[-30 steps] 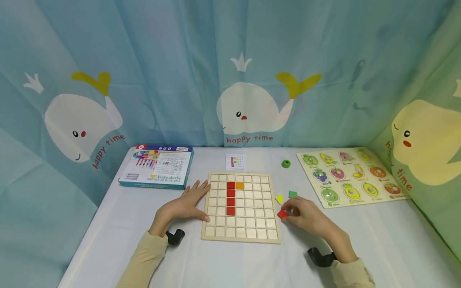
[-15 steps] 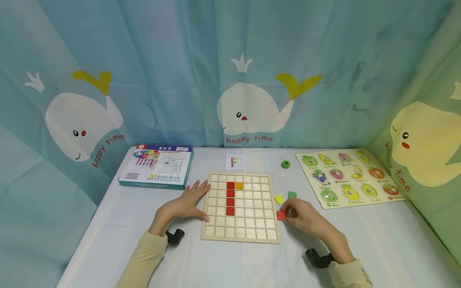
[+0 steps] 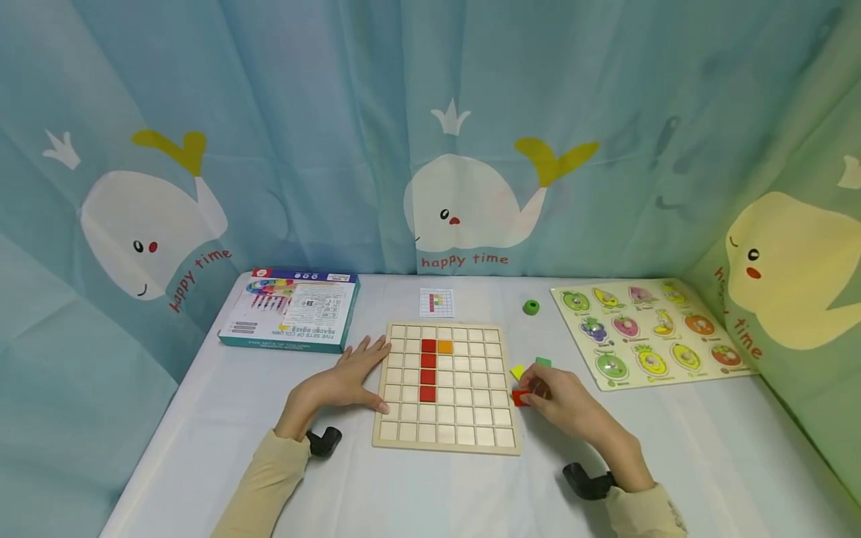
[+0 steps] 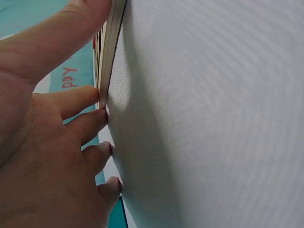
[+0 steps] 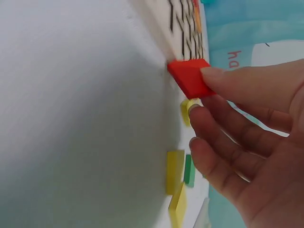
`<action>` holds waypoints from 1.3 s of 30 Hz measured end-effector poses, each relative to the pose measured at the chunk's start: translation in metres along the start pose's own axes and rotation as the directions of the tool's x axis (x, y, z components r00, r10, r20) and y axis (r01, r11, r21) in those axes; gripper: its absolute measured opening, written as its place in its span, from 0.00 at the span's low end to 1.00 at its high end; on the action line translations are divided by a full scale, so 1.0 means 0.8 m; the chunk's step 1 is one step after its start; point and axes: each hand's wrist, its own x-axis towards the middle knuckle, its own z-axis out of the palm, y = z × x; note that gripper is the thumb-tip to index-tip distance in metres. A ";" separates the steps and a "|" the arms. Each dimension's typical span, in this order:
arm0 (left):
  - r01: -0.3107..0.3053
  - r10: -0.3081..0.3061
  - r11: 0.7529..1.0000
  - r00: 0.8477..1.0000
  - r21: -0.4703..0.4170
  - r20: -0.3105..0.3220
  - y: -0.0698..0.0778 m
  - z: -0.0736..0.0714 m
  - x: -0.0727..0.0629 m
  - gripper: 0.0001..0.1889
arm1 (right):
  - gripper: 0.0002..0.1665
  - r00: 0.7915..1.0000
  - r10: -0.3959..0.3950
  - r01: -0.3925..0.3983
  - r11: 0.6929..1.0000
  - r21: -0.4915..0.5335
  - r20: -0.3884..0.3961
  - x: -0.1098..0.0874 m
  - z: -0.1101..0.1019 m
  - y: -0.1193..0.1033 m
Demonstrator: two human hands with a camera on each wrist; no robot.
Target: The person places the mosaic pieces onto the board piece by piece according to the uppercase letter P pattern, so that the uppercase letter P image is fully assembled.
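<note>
A light wooden grid board [image 3: 457, 449] lies on the table. Down one of its columns runs a line of red square tiles [image 3: 427, 376], and an orange tile [image 3: 445, 347] sits beside the top one. My left hand [image 3: 339, 385] spreads along the board's left edge, thumb and fingertips touching its side. A loose red tile [image 5: 188, 78] is pinched between the thumb and fingers of my right hand [image 3: 563, 400], close by the board's right edge. Just beyond that hand lie a yellow tile [image 3: 516, 371] and a green tile [image 3: 543, 362], the green one partly hidden.
Behind the board is a small card [image 3: 437, 302] printed with a coloured grid. A green bead [image 3: 531, 307] stands at the back right, left of a fruit puzzle board [image 3: 642, 377]. At the back left lies a flat box [image 3: 289, 310]. Curtains enclose the table.
The right hand has shifted slightly left with the red tile, whose tilt has changed as it comes up to the board's right edge. The left hand keeps its place on the board.
</note>
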 end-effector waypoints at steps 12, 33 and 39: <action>-0.004 0.004 1.000 1.000 0.003 0.002 -0.003 0.000 0.002 0.60 | 0.07 0.998 -0.051 0.053 0.996 0.071 -0.040 0.019 0.015 -0.014; 0.006 -0.006 1.000 1.000 0.005 -0.010 -0.001 0.001 0.002 0.60 | 0.09 0.988 -0.139 0.129 0.984 0.120 0.073 0.044 0.045 -0.052; 0.005 -0.005 1.000 1.000 0.009 -0.006 -0.003 0.002 0.004 0.60 | 0.12 0.979 -0.159 0.138 0.977 0.163 0.125 0.051 0.051 -0.064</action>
